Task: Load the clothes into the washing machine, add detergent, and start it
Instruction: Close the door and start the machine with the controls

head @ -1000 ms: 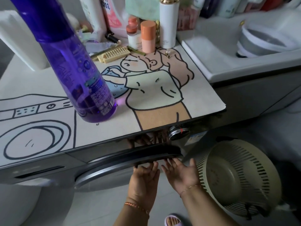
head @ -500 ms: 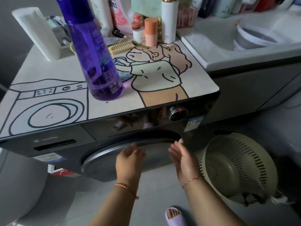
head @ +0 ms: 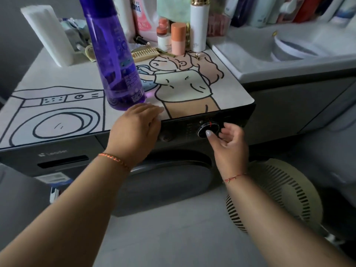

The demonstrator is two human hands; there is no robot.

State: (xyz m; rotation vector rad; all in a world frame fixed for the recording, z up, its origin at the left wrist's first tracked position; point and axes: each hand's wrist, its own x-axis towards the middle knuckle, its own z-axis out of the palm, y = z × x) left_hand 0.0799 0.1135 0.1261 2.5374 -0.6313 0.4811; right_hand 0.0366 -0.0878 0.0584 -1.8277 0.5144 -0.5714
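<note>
The dark front-loading washing machine [head: 63, 160] stands before me with its round door [head: 169, 182] closed. A cartoon mat [head: 57, 105] covers its top. A tall purple detergent bottle [head: 115, 60] stands upright on the mat. My left hand [head: 136, 130] rests palm down on the front edge of the top, just in front of the bottle, holding nothing. My right hand [head: 227, 143] hovers at the control dial [head: 209, 129], thumb tip touching the dial's face, fingers loosely curled. No clothes are visible.
An empty cream laundry basket [head: 279, 195] lies on its side on the floor at the right. Cosmetics bottles [head: 178, 38], a comb [head: 145, 53] and a white box [head: 50, 35] crowd the back of the top. A white sink [head: 269, 54] adjoins on the right.
Both hands left the door rim and rose. The left now lies on the top edge, the right is at the dial. The door, seen ajar earlier, now looks shut.
</note>
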